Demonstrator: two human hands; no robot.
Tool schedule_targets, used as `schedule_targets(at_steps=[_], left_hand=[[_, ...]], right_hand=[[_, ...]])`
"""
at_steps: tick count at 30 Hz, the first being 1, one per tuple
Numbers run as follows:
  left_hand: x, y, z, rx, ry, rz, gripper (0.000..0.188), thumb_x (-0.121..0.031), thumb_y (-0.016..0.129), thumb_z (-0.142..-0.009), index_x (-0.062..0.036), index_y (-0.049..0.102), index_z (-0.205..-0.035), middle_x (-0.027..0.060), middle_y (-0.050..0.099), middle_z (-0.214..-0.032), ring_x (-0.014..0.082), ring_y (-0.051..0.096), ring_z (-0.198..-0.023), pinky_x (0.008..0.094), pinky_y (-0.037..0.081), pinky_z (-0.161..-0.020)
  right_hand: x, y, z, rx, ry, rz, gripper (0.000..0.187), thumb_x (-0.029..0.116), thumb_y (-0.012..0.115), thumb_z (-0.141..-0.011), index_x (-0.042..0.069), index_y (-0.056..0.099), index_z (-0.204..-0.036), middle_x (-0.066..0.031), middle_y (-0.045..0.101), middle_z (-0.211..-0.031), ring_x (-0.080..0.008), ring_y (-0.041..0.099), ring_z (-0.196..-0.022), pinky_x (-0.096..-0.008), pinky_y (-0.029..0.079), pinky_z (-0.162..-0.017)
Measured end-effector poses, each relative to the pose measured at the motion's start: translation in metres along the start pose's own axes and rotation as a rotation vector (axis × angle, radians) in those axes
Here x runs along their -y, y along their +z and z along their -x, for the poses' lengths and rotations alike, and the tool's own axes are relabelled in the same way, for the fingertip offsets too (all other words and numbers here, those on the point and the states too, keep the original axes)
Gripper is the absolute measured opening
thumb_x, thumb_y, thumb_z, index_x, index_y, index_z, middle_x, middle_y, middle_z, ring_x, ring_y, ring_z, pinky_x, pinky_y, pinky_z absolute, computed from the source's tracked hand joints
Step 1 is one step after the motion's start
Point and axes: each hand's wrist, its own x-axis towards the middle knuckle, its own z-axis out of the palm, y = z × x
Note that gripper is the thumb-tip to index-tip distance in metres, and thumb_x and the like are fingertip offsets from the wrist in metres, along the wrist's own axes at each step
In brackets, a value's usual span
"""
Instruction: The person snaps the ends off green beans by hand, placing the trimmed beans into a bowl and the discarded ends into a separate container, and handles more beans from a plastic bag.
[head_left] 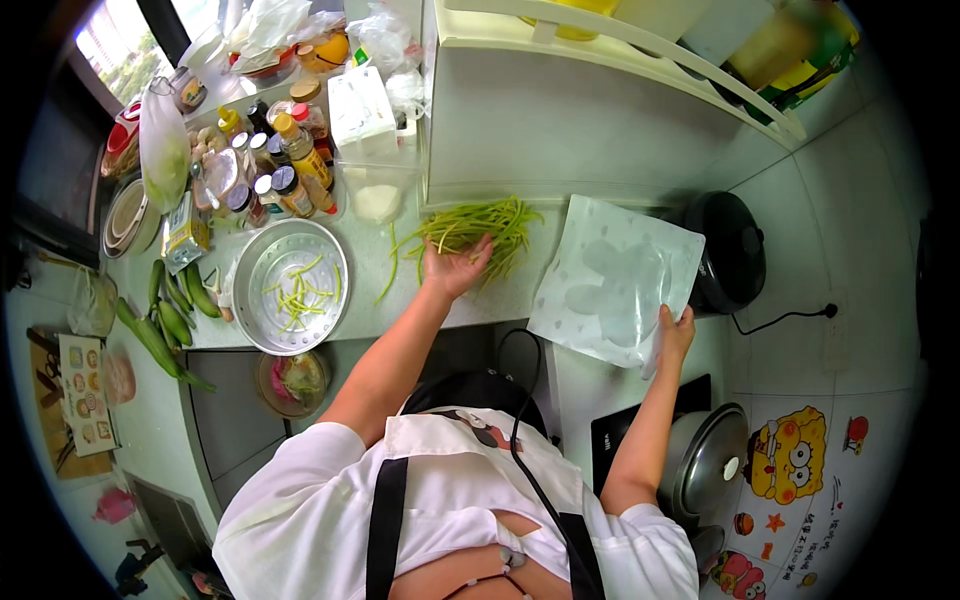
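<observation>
A heap of long, thin green beans (478, 222) lies on the counter against the white cabinet. My left hand (458, 268) is at its near side, palm up, fingers curled round the lower part of the bunch; the beans partly hide the fingertips. To the right is a translucent whitish plastic bag (615, 285) with a pale pattern, looking flat. My right hand (675, 335) grips its lower right edge between thumb and fingers. Short bean pieces (298, 298) lie in a round metal basin (262, 250) left of my left arm.
Dark green cucumber-like vegetables (170, 310) lie left of the basin. Sauce bottles and jars (295, 150) crowd the back left. A black rounded appliance (728, 250) stands beyond the bag, a lidded pot (712, 460) by my right forearm. A waste bowl (293, 385) sits below the counter edge.
</observation>
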Motion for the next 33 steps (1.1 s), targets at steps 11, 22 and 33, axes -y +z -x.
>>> schedule_targets(at_steps=[11, 22, 33], left_hand=[[-0.021, -0.008, 0.023, -0.081, 0.051, -0.101, 0.07, -0.066, 0.028, -0.088, -0.0116, 0.04, -0.131, 0.0137, 0.045, -0.129, 0.0353, 0.046, -0.117, 0.0513, 0.041, -0.095], [-0.048, -0.016, 0.044, -0.105, 0.029, -0.235, 0.071, -0.066, 0.033, -0.087, -0.0116, 0.037, -0.133, 0.0143, 0.039, -0.135, 0.0339, 0.036, -0.125, 0.0457, 0.032, -0.103], [-0.08, -0.016, 0.072, -0.223, 0.017, -0.323, 0.087, -0.058, 0.05, -0.085, -0.0208, -0.001, -0.146, 0.0201, 0.008, -0.149, 0.0366, 0.01, -0.137, 0.0476, 0.019, -0.109]], right_hand=[[-0.047, 0.008, 0.088, -0.153, 0.13, 0.026, 0.033, 0.006, 0.064, -0.08, -0.002, 0.051, -0.109, -0.0092, 0.061, -0.097, -0.0165, 0.058, -0.081, -0.0279, 0.047, -0.072], [-0.098, -0.005, 0.156, -0.718, 0.431, -0.097, 0.053, 0.007, 0.065, -0.081, -0.003, 0.039, -0.126, -0.0202, 0.045, -0.127, -0.0285, 0.056, -0.104, -0.0377, 0.047, -0.085], [-0.056, 0.164, 0.16, 0.448, -0.042, 0.095, 0.042, 0.024, 0.059, -0.088, 0.004, 0.049, -0.124, -0.0111, 0.057, -0.115, -0.0177, 0.058, -0.096, -0.0291, 0.049, -0.079]])
